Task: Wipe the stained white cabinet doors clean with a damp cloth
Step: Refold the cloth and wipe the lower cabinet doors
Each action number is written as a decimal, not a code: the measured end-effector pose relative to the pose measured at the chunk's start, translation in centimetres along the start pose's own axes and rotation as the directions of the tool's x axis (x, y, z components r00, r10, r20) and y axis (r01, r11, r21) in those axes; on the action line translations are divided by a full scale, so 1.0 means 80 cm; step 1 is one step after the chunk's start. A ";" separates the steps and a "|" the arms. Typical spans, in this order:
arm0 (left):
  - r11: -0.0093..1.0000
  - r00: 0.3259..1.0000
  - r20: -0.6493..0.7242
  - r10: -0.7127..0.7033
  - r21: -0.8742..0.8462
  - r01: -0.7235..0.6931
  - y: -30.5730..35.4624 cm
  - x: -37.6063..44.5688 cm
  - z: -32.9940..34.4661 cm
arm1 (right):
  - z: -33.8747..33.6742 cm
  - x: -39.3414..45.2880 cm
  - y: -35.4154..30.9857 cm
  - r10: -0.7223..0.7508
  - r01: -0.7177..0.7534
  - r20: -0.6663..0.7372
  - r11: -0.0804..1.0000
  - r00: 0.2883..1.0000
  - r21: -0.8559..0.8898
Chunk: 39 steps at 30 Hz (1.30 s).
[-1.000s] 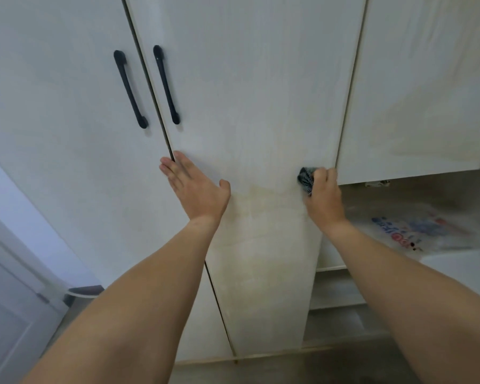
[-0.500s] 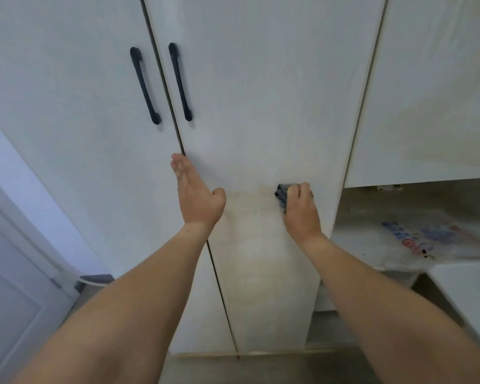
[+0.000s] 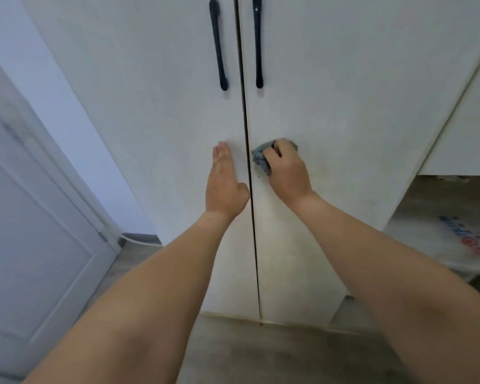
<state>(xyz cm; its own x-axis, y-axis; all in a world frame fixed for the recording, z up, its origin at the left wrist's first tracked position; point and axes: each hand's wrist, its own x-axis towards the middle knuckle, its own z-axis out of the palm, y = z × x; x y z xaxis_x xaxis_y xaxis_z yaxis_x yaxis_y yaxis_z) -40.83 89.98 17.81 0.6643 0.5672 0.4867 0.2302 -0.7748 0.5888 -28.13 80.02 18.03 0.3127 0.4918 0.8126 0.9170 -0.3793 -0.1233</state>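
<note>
Two tall white cabinet doors fill the view, split by a dark vertical gap. My right hand [image 3: 287,169] presses a crumpled grey-blue cloth [image 3: 261,157] against the right door [image 3: 344,106], close to the gap. A faint yellowish stain spreads over that door's lower half. My left hand [image 3: 225,184] lies flat with fingers together on the left door [image 3: 155,106], just left of the gap. Each door carries a black bar handle, the left one [image 3: 219,45] and the right one [image 3: 257,42], above my hands.
A grey-white room door [image 3: 34,231] stands at the left. At the right an open shelf holds a printed plastic bag [image 3: 460,239], under another white cabinet door [image 3: 466,128]. Grey floor [image 3: 261,356] lies below the cabinet.
My right hand has slid the cloth leftward across the right door, from its right edge to near the centre gap. The view has swung left; my left hand has stayed flat.
</note>
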 end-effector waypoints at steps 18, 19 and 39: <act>0.960 0.890 -0.370 0.267 0.018 -0.281 -0.059 0.000 0.102 | 0.064 -0.015 0.011 -0.086 0.054 -0.330 0.993 0.940 -0.105; 0.955 0.876 -0.389 0.285 0.038 -0.294 -0.061 0.005 0.109 | 0.069 -0.025 0.015 -0.129 0.099 -0.319 0.989 0.939 -0.108; 0.847 0.731 -0.431 0.529 0.213 -0.487 -0.103 0.007 0.187 | 0.089 -0.140 0.158 -0.589 0.443 -0.194 0.751 0.785 -0.489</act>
<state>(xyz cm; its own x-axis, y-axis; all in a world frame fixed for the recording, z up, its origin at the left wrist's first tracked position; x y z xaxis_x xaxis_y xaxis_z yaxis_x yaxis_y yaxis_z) -31.72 92.52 3.62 0.3014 0.1254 0.9452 0.0232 -0.9920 0.1242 -18.31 75.31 3.32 -0.3424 0.4572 0.8208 0.7064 -0.4508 0.5457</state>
